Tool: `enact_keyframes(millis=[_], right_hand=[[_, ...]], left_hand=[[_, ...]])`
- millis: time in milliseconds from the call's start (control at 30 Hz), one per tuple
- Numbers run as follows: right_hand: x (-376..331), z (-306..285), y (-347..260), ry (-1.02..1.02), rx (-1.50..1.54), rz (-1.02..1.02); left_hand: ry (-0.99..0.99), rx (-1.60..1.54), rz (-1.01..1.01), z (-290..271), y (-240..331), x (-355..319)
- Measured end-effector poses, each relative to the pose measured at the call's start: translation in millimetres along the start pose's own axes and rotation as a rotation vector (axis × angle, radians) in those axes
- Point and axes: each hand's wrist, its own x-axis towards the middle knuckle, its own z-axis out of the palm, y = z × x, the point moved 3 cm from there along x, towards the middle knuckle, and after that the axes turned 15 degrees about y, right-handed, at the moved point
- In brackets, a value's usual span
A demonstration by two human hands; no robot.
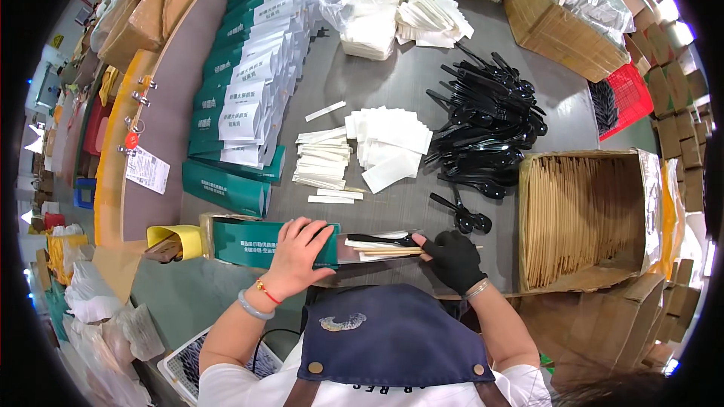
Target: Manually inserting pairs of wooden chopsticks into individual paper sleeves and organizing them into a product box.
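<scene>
Sleeve (275,243) lies at the table's near edge, pinned flat under the left hand (298,252). The gloved right hand (452,256) pinches the bundle (385,245) of spoon, chopsticks and napkin at its mouth. Best keep the bundle level and squared so it enters without snagging.

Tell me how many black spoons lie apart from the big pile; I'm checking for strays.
2, lying together just below the pile, above the gloved right hand. Another black utensil sits at the green sleeve's mouth; more may be hidden.

bench (377,83) | row of green-white sleeves (245,83) | loose black spoons (490,124) | red crate (630,98) | white napkin stack (392,143) | carton of wooden chopsticks (577,218)
</scene>
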Motion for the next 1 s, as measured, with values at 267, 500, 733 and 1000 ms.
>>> enact_keyframes(millis=[267, 500, 733, 1000], right_hand=[[25, 14, -49, 0.223, 0.543, -0.039], [31, 38, -69, 0.101, 0.784, 0.398], [42, 2, -55, 0.112, 0.108, -0.005], [30, -52, -20, 0.218, -0.029, 0.181]], left_hand=[[-0.006, -0.03, 0.069, 27, 25, 20], [-0.023, -0.015, 0.119, 46, 28, 28], [-0.404, 0.095, 0.221, 34, 36, 49], [0.123, 0.424, 0.129, -40, -72, 55]])
